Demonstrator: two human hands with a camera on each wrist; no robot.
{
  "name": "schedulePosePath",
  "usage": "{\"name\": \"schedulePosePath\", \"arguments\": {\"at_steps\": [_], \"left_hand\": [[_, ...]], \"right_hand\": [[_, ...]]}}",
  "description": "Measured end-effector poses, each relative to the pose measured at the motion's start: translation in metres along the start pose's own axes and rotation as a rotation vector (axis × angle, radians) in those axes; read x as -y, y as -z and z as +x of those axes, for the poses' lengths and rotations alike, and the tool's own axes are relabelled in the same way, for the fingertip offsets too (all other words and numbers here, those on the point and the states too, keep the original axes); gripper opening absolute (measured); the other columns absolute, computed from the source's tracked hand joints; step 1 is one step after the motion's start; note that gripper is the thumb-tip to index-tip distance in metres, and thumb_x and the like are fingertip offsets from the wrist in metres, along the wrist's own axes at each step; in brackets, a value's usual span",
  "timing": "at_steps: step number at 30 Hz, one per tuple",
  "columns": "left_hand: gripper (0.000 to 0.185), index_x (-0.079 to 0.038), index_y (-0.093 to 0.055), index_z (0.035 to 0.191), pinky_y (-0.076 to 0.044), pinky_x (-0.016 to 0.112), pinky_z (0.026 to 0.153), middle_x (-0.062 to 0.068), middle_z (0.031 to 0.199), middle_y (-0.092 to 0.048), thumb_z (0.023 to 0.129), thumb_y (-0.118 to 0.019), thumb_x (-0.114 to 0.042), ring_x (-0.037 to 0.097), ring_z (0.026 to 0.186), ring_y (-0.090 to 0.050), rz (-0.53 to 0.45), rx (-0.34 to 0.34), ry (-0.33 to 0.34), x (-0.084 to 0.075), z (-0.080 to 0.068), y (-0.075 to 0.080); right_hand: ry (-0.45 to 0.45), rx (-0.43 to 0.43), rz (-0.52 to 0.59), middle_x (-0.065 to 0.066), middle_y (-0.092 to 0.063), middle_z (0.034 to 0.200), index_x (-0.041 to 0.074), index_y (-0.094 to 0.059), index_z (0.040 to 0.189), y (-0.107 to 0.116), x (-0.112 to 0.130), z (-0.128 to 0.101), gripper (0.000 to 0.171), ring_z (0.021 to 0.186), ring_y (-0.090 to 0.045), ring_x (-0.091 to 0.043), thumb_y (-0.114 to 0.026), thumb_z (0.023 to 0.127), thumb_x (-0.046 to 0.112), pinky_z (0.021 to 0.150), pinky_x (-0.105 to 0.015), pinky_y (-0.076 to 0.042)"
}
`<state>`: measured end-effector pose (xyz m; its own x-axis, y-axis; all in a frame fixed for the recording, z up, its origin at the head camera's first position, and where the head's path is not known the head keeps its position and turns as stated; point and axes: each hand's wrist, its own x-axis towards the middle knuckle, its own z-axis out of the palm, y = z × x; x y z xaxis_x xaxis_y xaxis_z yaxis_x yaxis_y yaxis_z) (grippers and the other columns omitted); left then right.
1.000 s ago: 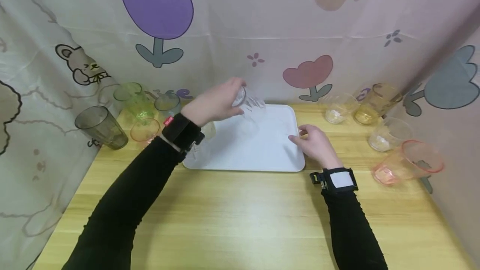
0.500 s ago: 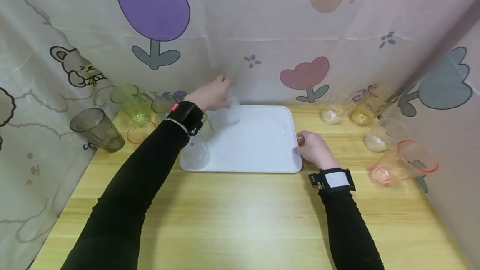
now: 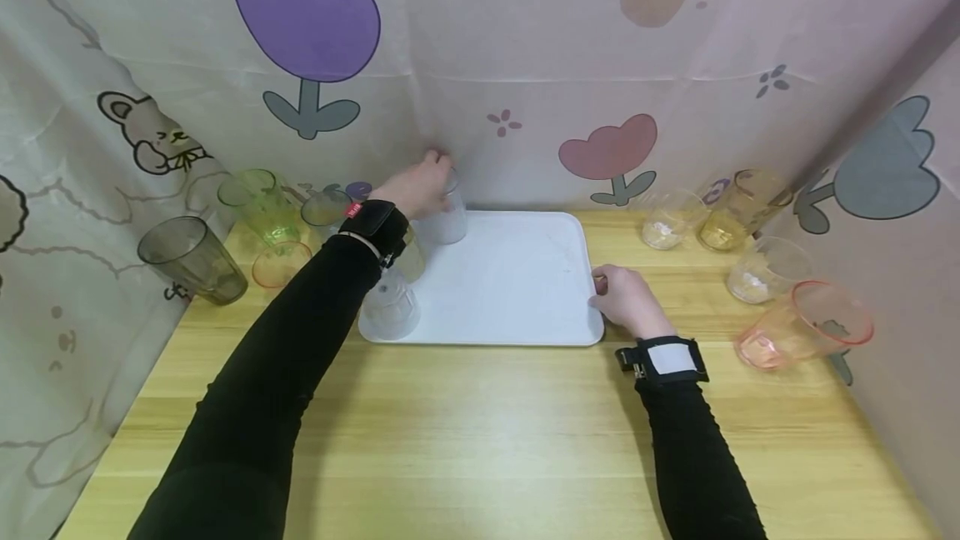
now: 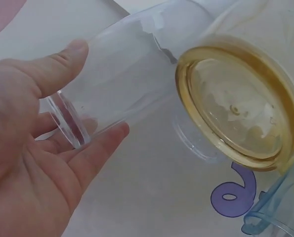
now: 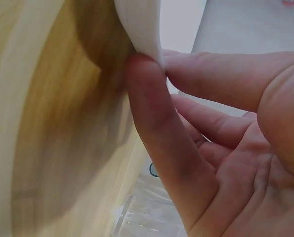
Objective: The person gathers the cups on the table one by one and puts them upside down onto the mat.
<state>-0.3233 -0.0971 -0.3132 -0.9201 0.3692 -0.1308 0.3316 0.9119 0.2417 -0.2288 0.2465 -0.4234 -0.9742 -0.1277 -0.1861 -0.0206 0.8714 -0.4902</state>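
My left hand [image 3: 435,182] grips a clear cup [image 3: 450,222] by its base end at the far left corner of the white tray [image 3: 525,290]. In the left wrist view my thumb and fingers [image 4: 100,148] curl round the thick base of the clear cup [image 4: 132,79], which lies beside a yellowish cup [image 4: 240,103]. My right hand [image 3: 609,290] is at the tray's right edge. The right wrist view shows its thumb and fingers [image 5: 156,128] pinching the tray rim [image 5: 142,29]. Another clear cup [image 3: 390,307] stands at the tray's front left corner.
Grey [image 3: 191,261], green [image 3: 258,202], orange [image 3: 279,261] and bluish [image 3: 326,207] cups crowd the table's left back. Clear [image 3: 667,223], amber [image 3: 738,207] and pink [image 3: 806,323] cups sit at the right. Printed curtains close in three sides; the wooden table [image 3: 487,432] stretches toward me.
My left hand carried the clear cup from above the tray's middle, tilted, back to the far left corner. My right hand slid slightly onto the tray's right rim.
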Motion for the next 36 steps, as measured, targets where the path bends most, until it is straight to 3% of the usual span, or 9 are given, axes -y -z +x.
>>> {"name": "schedulePosePath", "arguments": {"at_steps": [8,20,29,36], "left_hand": [[0.074,0.001,-0.032,0.158,-0.050,0.047,0.109,0.027,0.152,-0.036,0.099,-0.073,-0.018,0.037,0.125,-0.055,0.028,-0.026,-0.027,0.0026,0.0042,-0.0072],[0.079,0.002,-0.024,0.161,-0.049,0.048,0.110,0.028,0.154,-0.033,0.100,-0.070,-0.016,0.039,0.128,-0.054,0.067,-0.011,-0.067,0.0029,0.0024,-0.0089],[0.081,-0.001,-0.020,0.164,-0.048,0.052,0.111,0.027,0.158,-0.030,0.101,-0.069,-0.016,0.041,0.134,-0.050,0.034,0.036,-0.041,-0.0010,-0.0009,-0.0069],[0.077,-0.002,-0.024,0.162,-0.045,0.052,0.114,0.027,0.158,-0.030,0.101,-0.069,-0.016,0.040,0.134,-0.049,0.030,0.022,-0.029,0.0018,0.0021,-0.0092]], "right_hand": [[-0.021,0.009,0.001,-0.028,-0.066,0.119,-0.011,-0.052,0.142,0.0003,0.0009,0.0018,0.053,0.100,-0.063,-0.036,-0.070,0.095,0.003,0.085,-0.047,-0.056],[-0.022,0.010,0.003,-0.028,-0.066,0.120,-0.011,-0.051,0.143,0.0002,-0.0008,0.0023,0.054,0.101,-0.063,-0.036,-0.070,0.095,0.003,0.086,-0.047,-0.056],[-0.032,0.009,-0.004,-0.027,-0.066,0.119,-0.011,-0.051,0.144,-0.0008,-0.0014,0.0030,0.054,0.100,-0.062,-0.036,-0.070,0.095,0.003,0.084,-0.046,-0.055],[-0.032,0.011,0.002,-0.028,-0.066,0.119,-0.011,-0.051,0.144,-0.0020,-0.0015,0.0034,0.054,0.100,-0.063,-0.035,-0.070,0.095,0.003,0.082,-0.044,-0.056]]}}
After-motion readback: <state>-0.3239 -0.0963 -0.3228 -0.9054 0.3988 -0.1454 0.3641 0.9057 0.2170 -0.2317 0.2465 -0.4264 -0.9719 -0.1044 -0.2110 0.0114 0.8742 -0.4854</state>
